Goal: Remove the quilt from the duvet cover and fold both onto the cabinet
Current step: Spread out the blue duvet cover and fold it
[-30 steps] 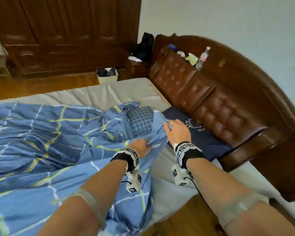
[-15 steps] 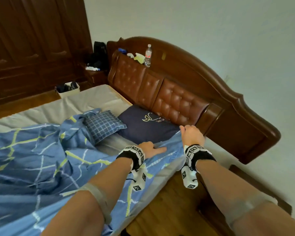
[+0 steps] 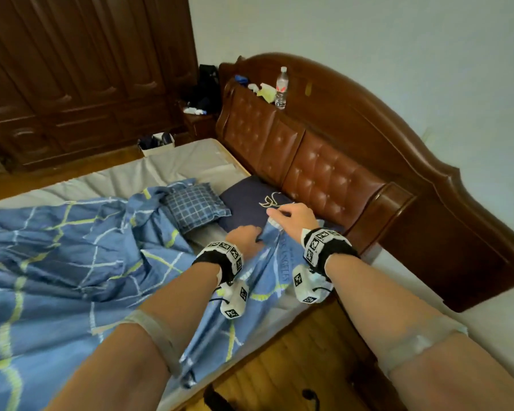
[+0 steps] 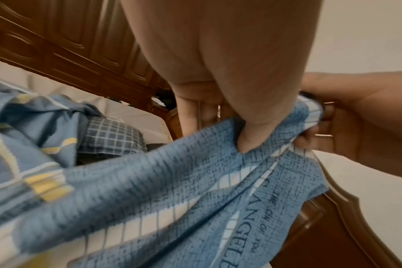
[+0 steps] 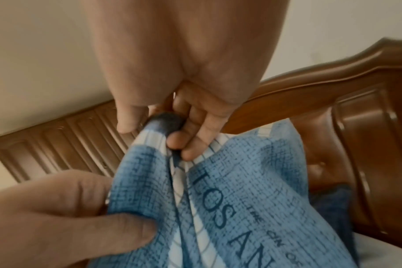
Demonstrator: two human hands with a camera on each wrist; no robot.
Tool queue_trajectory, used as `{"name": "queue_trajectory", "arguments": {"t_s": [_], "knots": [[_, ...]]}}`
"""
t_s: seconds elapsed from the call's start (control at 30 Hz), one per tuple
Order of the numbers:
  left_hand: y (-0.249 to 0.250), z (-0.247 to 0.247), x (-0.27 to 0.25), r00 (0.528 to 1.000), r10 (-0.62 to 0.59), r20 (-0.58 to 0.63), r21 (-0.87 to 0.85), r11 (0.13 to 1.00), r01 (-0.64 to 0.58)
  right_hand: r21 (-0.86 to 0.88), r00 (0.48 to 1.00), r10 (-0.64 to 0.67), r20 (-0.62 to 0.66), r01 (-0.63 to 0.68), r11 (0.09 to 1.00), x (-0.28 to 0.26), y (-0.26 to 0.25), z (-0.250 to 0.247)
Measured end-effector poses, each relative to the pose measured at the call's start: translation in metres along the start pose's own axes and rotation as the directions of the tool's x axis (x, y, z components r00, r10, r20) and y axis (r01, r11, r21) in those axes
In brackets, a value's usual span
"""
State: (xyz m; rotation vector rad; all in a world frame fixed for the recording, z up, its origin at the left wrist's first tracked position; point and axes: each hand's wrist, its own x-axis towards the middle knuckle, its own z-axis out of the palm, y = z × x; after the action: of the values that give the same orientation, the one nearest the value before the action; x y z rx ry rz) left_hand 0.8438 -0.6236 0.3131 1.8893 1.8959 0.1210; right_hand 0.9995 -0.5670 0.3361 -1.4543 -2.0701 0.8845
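A blue duvet cover [image 3: 72,256] with yellow and white lines lies rumpled across the bed, its corner lifted near the headboard. My left hand [image 3: 245,237] grips that corner from the left, thumb pressed into the cloth [image 4: 252,139]. My right hand [image 3: 291,216] pinches the same corner's tip just to the right, over the dark pillow, fingers curled round the fabric [image 5: 172,137]. Printed lettering runs along the held cloth [image 5: 230,208]. The quilt inside does not show.
A checked blue pillow [image 3: 195,207] and a navy pillow [image 3: 247,200] lie by the brown leather headboard [image 3: 324,173]. A water bottle [image 3: 281,89] stands on its ledge. A dark wooden wardrobe [image 3: 80,78], a bedside cabinet [image 3: 199,120] and a white bin [image 3: 158,143] stand beyond the bed.
Both hands have kept hold of the cover's corner and carried it toward the headboard, then lifted it over the navy pillow. My left hand has gone from flat to gripping.
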Motion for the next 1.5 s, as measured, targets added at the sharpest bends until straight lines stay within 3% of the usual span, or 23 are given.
{"name": "queue_trajectory", "arguments": {"t_s": [0.07, 0.13, 0.23, 0.3, 0.43, 0.6, 0.77, 0.83, 0.93, 1.0, 1.03, 1.1, 1.17, 1.27, 1.4, 1.5], "knots": [[-0.024, -0.014, 0.001, 0.996, -0.083, -0.044, -0.072, 0.994, 0.080, -0.007, 0.994, -0.015, 0.109, 0.016, 1.000, 0.014, -0.014, 0.008], [-0.048, -0.029, -0.003, 0.981, -0.163, -0.108, -0.143, 0.979, 0.147, -0.180, 0.967, -0.055, 0.247, 0.102, 0.978, 0.030, -0.019, 0.014], [-0.078, -0.050, -0.016, 0.949, -0.268, -0.168, -0.257, 0.941, 0.221, -0.500, 0.912, -0.027, 0.409, 0.249, 0.829, 0.052, -0.031, 0.032], [-0.095, -0.061, -0.028, 0.923, -0.328, -0.202, -0.290, 0.920, 0.263, -0.561, 0.903, -0.040, 0.428, 0.301, 0.771, 0.066, -0.044, 0.057], [-0.130, -0.065, -0.067, 0.808, -0.530, -0.259, -0.370, 0.827, 0.424, -0.275, 0.877, -0.145, 0.459, 0.295, 0.915, 0.079, -0.084, 0.115], [-0.145, -0.045, -0.134, 0.604, -0.767, -0.217, -0.466, 0.625, 0.626, -0.068, 0.821, -0.315, 0.477, 0.392, 0.918, 0.078, -0.128, 0.161], [-0.113, 0.016, -0.181, 0.428, -0.903, -0.047, -0.522, 0.387, 0.760, 0.046, 0.620, -0.461, 0.635, 0.565, 0.824, 0.046, -0.127, 0.174], [-0.094, 0.038, -0.184, 0.412, -0.910, 0.046, -0.505, 0.335, 0.795, 0.037, 0.542, -0.441, 0.715, 0.601, 0.799, 0.036, -0.109, 0.171], [-0.066, 0.061, -0.178, 0.435, -0.891, 0.133, -0.408, 0.351, 0.843, 0.016, 0.431, -0.352, 0.831, 0.614, 0.789, 0.025, -0.079, 0.158], [-0.053, 0.068, -0.171, 0.446, -0.894, 0.025, -0.399, 0.401, 0.825, -0.027, 0.403, -0.275, 0.873, 0.602, 0.798, 0.024, -0.060, 0.147], [-0.046, 0.069, -0.168, 0.472, -0.881, -0.035, -0.415, 0.443, 0.795, -0.036, 0.395, -0.257, 0.882, 0.600, 0.799, 0.025, -0.053, 0.141], [-0.034, 0.064, -0.158, 0.572, -0.819, -0.052, -0.394, 0.543, 0.742, -0.065, 0.398, -0.215, 0.892, 0.584, 0.809, 0.028, -0.042, 0.129], [-0.026, 0.063, -0.142, 0.655, -0.755, 0.026, -0.336, 0.611, 0.717, -0.128, 0.444, -0.172, 0.879, 0.568, 0.813, 0.027, -0.029, 0.113], [-0.012, 0.063, -0.117, 0.705, -0.702, 0.106, -0.315, 0.648, 0.693, -0.269, 0.566, -0.097, 0.818, 0.528, 0.805, 0.025, -0.005, 0.089], [0.005, 0.075, -0.092, 0.820, -0.572, -0.011, -0.333, 0.775, 0.536, -0.548, 0.687, 0.082, 0.722, 0.496, 0.674, 0.016, 0.043, 0.048], [0.013, 0.084, -0.075, 0.836, -0.548, -0.023, -0.348, 0.789, 0.507, -0.677, 0.738, 0.189, 0.648, 0.444, 0.587, 0.005, 0.083, 0.009]]}}
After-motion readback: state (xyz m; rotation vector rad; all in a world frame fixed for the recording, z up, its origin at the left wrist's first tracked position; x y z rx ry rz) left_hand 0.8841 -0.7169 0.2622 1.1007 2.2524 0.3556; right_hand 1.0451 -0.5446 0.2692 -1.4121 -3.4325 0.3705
